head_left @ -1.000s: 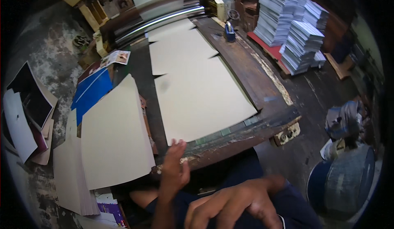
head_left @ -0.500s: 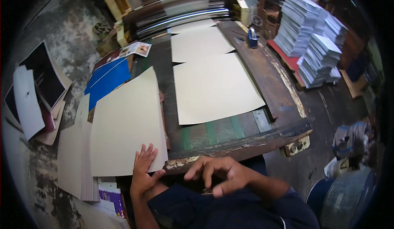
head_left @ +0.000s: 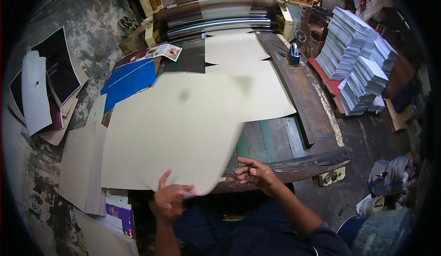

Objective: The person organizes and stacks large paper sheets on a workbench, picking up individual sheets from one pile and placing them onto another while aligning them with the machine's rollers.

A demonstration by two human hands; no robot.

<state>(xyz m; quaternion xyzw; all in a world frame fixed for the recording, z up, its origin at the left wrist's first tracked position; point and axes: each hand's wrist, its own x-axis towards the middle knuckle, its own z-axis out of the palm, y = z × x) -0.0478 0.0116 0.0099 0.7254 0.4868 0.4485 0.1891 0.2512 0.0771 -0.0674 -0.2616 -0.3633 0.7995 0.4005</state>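
Note:
A large cream sheet [head_left: 170, 127] is partly lifted over the stack at the left of the machine bed, its far right part blurred and overlapping the sheets on the bed. At its near edge, my left hand [head_left: 169, 202] grips the sheet, index finger stretched over the top. My right hand [head_left: 257, 175] is held over the bed's front edge, fingers apart and empty, just right of the lifted sheet. Farther up the bed lie cream sheets in a row; the nearest one [head_left: 264, 90] is partly covered by the lifted sheet. The row leads to the shiny rollers [head_left: 220, 25].
Blue sheets [head_left: 131, 79] and a printed leaflet [head_left: 165, 51] lie left of the bed. A thick stack of boards [head_left: 80, 168] stands at the left. A blue tape dispenser [head_left: 294, 55] sits on the right rail. Tall white paper stacks [head_left: 347, 45] and a blue drum [head_left: 379, 230] are at the right.
The top cream sheet has risen from its stack and swung right over the bed. My left hand has gone from lying flat to gripping its near edge; my right hand has moved forward and right.

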